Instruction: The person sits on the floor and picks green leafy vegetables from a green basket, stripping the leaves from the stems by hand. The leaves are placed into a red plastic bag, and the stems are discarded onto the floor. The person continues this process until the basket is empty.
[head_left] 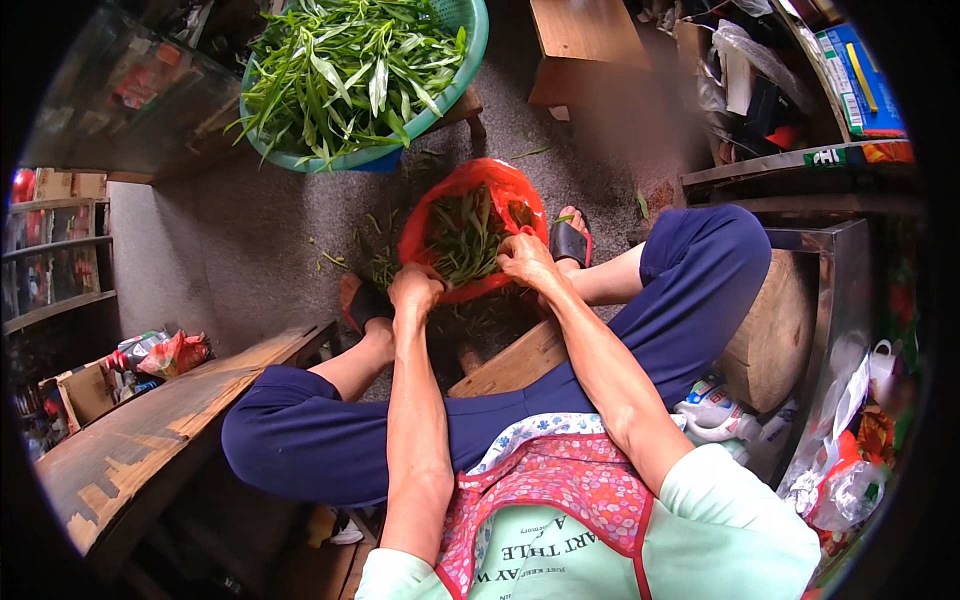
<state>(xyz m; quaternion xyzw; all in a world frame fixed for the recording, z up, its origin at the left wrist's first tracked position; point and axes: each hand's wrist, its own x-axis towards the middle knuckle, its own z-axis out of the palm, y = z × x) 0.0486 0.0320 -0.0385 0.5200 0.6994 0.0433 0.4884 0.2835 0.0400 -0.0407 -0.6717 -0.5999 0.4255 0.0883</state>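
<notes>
Red plastic bag of leaves between our feet, speckled grey floor around; our left hand, right hand: grip closed on rim. Green basket ahead, cluttered shelves rightward.

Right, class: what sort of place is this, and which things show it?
Possibly a cluttered home storeroom or a small shop's back room: a crammed shelf at right, a green plastic colander heaped with leafy greens, and a red plastic bag of leaves.
</notes>
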